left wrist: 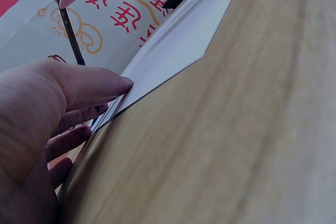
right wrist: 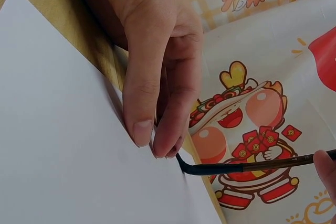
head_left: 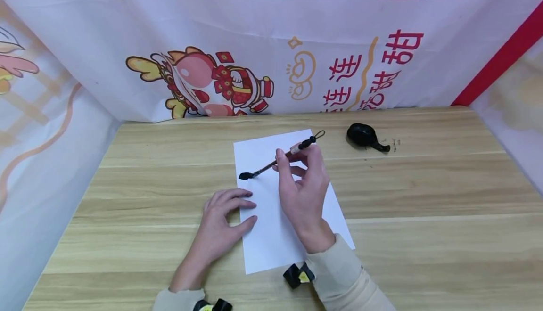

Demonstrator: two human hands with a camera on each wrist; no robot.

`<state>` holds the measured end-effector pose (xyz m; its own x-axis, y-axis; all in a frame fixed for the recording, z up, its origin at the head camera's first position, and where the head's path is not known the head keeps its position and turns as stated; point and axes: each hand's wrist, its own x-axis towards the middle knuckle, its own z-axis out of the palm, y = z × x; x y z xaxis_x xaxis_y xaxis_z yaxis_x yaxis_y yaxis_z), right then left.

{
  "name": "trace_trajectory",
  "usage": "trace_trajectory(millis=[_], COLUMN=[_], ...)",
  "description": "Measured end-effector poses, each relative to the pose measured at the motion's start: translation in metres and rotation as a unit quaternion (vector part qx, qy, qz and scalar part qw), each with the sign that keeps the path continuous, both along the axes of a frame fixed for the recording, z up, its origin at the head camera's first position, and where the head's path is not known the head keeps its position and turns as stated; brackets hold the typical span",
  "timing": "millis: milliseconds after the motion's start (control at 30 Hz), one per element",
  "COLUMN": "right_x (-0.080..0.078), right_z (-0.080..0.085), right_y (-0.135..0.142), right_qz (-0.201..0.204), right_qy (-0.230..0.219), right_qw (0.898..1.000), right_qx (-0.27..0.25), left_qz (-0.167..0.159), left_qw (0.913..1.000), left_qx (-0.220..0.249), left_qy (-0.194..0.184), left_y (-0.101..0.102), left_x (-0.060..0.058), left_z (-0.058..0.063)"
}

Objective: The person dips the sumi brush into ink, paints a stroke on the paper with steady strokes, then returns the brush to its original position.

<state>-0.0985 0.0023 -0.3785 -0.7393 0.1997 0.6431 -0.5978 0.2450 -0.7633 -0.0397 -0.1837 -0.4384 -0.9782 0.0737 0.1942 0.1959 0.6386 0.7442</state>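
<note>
A sheet of white paper (head_left: 271, 240) lies on the wooden table. My right hand (head_left: 305, 184) pinches a writing brush (head_left: 271, 164) between thumb and fingers, its dark handle slanting up to the right. The black bristle tip (head_left: 245, 175) is down at the paper's upper left; in the right wrist view the bristles (right wrist: 185, 165) bend against the sheet. My left hand (head_left: 226, 219) rests across the paper's left edge, fingers spread and thumb on the sheet. Dark smudges show on its fingertips (left wrist: 97, 109) in the left wrist view.
A rounded black object with a short tail (head_left: 362, 135) sits at the table's back right, with small dark marks (head_left: 395, 143) beside it. A printed cloth (head_left: 237, 23) hangs behind the table (head_left: 424, 249). Black wrist devices (head_left: 292, 275) are strapped at both sleeves.
</note>
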Motion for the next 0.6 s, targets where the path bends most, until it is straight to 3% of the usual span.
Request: trace_trajectory(millis=[600], right_x=[0.0001], right_z=[0.0007], right_y=[0.0012], right_qz=[-0.004], right_qy=[-0.008], right_qw=[1.000], right_qx=[0.003], left_qz=[0.000], left_qw=[0.9999], left_qx=[-0.005], left_qy=[-0.010], left_y=[-0.0001], left_x=[-0.0011], left_z=[-0.0001])
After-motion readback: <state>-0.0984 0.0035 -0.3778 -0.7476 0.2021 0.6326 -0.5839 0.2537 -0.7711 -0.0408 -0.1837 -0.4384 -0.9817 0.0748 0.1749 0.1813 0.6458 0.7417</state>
